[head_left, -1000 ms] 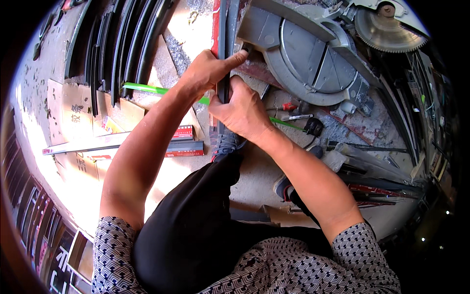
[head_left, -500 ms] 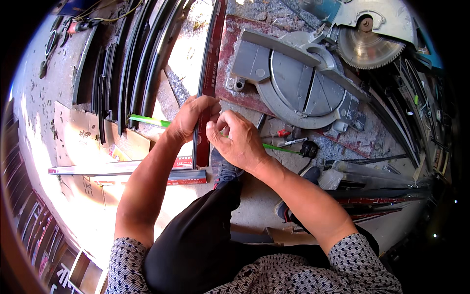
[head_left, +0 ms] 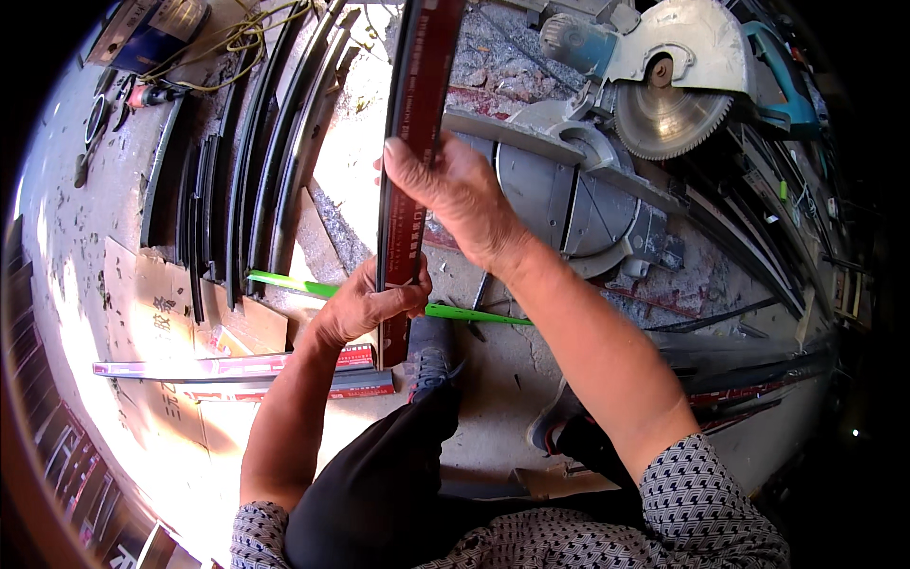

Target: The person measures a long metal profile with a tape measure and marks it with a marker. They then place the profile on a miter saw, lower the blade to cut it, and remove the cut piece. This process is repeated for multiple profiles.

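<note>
A long black metal profile (head_left: 402, 213) with red printed film stands lengthwise in front of me, its far end past the top edge of the view. My left hand (head_left: 365, 302) is closed around it close to its near end. Farther up, my right hand (head_left: 464, 194) grips the same profile, thumb across the near face and fingers partly hidden behind. A bright green tape measure blade (head_left: 474, 314) runs crosswise past the left hand and the profile; whether the left hand also touches it, I cannot tell.
A miter saw with a round blade (head_left: 668, 114) and grey base (head_left: 531, 194) stands at right. Several dark profiles (head_left: 284, 142) lie at the far left. Two film-covered profiles (head_left: 237, 365) rest on cardboard (head_left: 142, 284). A bucket (head_left: 152, 33) and yellow cord (head_left: 237, 38) are behind.
My right hand has moved up the profile, from beside the left hand to a grip farther away. The view has shifted, and my right forearm now covers the tape measure's case.
</note>
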The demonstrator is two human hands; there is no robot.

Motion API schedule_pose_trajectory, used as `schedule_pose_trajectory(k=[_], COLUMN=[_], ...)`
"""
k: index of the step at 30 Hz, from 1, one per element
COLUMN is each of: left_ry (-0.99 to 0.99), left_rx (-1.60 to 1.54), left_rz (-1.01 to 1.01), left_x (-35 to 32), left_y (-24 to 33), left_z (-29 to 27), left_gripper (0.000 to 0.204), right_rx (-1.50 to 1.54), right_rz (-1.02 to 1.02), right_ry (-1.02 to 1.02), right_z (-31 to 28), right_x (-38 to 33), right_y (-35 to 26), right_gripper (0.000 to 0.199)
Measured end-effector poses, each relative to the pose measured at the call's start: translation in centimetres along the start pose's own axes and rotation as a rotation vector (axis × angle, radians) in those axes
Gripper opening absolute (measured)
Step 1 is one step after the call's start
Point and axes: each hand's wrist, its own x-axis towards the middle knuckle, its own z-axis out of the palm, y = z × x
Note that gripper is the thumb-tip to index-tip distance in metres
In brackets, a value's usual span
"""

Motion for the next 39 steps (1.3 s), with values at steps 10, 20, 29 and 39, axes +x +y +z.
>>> schedule_pose_trajectory(k=[10,20,29,39], left_ry=[-0.099,0.7,0.513,0.42], left_rx=[0.232,1.006,0.911,0.871], left_rz=[-0.166,0.192,0.108,0.157], left_x=[2.0,3.1,2.7,2.5], left_y=[1.9,2.3,0.5,-0.8], left_z=[-3.1,2.0,-0.1,-1.8], left_gripper=[0.026,0.053,0.037,0.035], right_rx=[0.273,0.11,0.162,0.139], right_rz=[-0.155,-0.328,-0.288,-0.314], right_ry=[0.032,0.451,0.394,0.345], right_z=[-0.6,2.1,1.0,1.5], right_x=[0.6,-0.7,-1.0,-1.3], right_y=[-8.9,-8.8,-9.2,-8.7], right_gripper=[0.027,0.02,0.016,0.009])
